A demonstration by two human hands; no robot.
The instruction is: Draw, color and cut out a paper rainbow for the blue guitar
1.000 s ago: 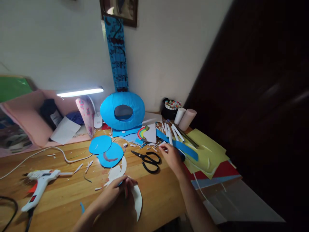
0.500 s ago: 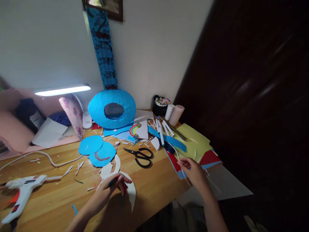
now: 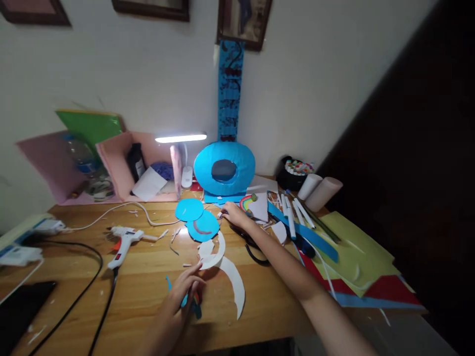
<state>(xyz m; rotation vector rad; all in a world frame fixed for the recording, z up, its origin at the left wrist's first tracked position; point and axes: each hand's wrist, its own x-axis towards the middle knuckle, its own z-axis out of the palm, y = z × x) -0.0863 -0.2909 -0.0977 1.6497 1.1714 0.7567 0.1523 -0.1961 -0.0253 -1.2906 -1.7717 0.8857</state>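
My left hand (image 3: 185, 291) is above the front of the wooden table, its fingers curled around a small rainbow paper cutout (image 3: 196, 297) with blue-green ends, mostly hidden beneath the palm. White curved paper scraps (image 3: 234, 282) lie just past its fingertips. Stretched across the table, my right hand (image 3: 236, 215) pinches at a small white block (image 3: 219, 215) beside two overlapping blue paper discs (image 3: 202, 226); the lower disc has a dark curved mark. Under my right forearm, black scissors (image 3: 256, 253) are partly covered. Another rainbow cutout (image 3: 246, 202) rests just beyond the right wrist.
A blue guitar-shaped paper craft (image 3: 243, 183) leans on the wall beside a lit lamp (image 3: 181, 138). At left are a white glue gun (image 3: 126, 242) and cables. White markers (image 3: 291, 217), coloured sheets (image 3: 356, 247), paper rolls (image 3: 322, 194) and a marker case (image 3: 291, 177) occupy the right.
My right hand has left the coloured sheets and reached to the small white block by the blue discs. My left hand keeps the rainbow cutout. The view has swung left.
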